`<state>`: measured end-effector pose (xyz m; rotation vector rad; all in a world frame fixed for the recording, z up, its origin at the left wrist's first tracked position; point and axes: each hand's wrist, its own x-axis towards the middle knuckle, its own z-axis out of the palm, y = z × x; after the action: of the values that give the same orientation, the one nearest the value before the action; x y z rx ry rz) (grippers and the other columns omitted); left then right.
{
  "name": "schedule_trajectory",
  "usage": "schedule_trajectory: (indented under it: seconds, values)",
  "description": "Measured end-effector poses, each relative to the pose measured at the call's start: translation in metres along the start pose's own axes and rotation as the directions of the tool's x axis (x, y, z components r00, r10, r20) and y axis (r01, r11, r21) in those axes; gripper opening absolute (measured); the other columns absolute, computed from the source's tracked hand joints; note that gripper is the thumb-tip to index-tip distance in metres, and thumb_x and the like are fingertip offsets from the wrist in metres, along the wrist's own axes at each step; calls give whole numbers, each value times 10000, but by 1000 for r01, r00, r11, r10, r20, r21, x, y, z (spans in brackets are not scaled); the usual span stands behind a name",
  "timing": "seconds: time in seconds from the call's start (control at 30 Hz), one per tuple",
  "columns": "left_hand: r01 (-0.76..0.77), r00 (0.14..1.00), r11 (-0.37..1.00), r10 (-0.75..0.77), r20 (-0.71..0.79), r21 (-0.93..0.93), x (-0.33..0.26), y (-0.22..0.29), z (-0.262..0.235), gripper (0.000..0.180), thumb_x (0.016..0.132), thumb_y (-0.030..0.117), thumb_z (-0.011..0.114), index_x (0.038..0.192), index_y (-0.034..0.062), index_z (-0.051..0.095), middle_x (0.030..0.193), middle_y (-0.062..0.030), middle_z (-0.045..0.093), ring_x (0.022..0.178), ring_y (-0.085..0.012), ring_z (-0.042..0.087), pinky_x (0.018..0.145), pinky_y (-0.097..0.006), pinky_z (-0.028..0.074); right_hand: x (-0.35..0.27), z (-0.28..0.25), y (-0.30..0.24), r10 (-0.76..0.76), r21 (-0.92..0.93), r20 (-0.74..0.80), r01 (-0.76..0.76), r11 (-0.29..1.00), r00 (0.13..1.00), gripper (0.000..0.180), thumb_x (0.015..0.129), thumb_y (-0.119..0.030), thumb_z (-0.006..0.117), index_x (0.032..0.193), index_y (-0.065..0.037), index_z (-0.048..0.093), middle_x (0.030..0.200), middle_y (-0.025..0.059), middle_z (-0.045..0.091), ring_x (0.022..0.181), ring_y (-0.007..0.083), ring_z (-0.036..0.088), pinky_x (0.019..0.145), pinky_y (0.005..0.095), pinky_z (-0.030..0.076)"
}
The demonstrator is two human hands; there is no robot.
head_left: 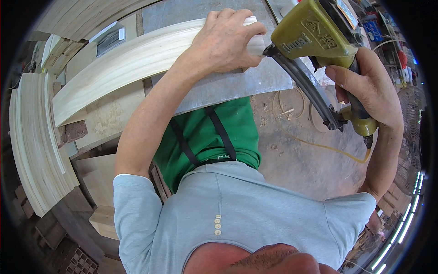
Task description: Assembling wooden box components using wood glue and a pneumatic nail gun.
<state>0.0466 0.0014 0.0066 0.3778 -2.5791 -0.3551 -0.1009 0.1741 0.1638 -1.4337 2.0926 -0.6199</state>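
A long pale wooden moulding [132,52] with a grooved profile lies across the workbench [269,81]. My left hand [223,41] is wrapped over its right end, thumb on the near side of the end and fingers over the far side. In my right hand [372,84] is an olive-green pneumatic nail gun [315,34], gripped by its dark handle. The gun lies on its side, with its nose touching or very close to the moulding's end beside my left hand. A yellowish air hose [335,150] runs from the base of its handle.
A stack of similar mouldings [36,137] stands at the left, with more boards [86,16] at the far left. A small framed panel [109,39] lies behind the moulding. The hose coils on the floor [296,169]. A caged fan [410,132] stands at the right.
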Motion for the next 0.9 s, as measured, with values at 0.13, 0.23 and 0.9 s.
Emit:
schedule_trajectory:
  seconds: [0.13, 0.23, 0.9]
  values:
    - [-18, 999, 1000, 18, -28, 14, -1, -3, 0, 511, 644, 377, 722, 1111, 182, 649, 1213, -122, 540, 1148, -317, 479, 977, -456, 348, 2, -4, -8, 200, 0, 118, -201, 980, 973, 355, 831, -188, 674, 1039, 52, 515, 693, 76, 568, 535, 106, 568, 472, 229, 462]
    - [-17, 998, 1000, 17, 53, 3, 3, -2, -7, 510, 649, 366, 718, 1116, 177, 642, 1231, -131, 527, 1158, -325, 470, 988, -449, 341, 1, -5, -6, 189, 0, 117, -190, 982, 975, 343, 839, -187, 666, 1042, 45, 516, 689, 59, 560, 536, 98, 558, 472, 227, 447]
    - [679, 664, 685, -419, 620, -265, 62, -25, -36, 282, 882, 256, 603, 1057, 46, 670, 864, -19, 651, 775, -96, 568, 710, -244, 449, 14, 11, 107, 121, 492, -12, -99, 865, 993, 290, 810, -145, 657, 977, 61, 541, 653, 44, 555, 511, 80, 543, 440, 212, 415]
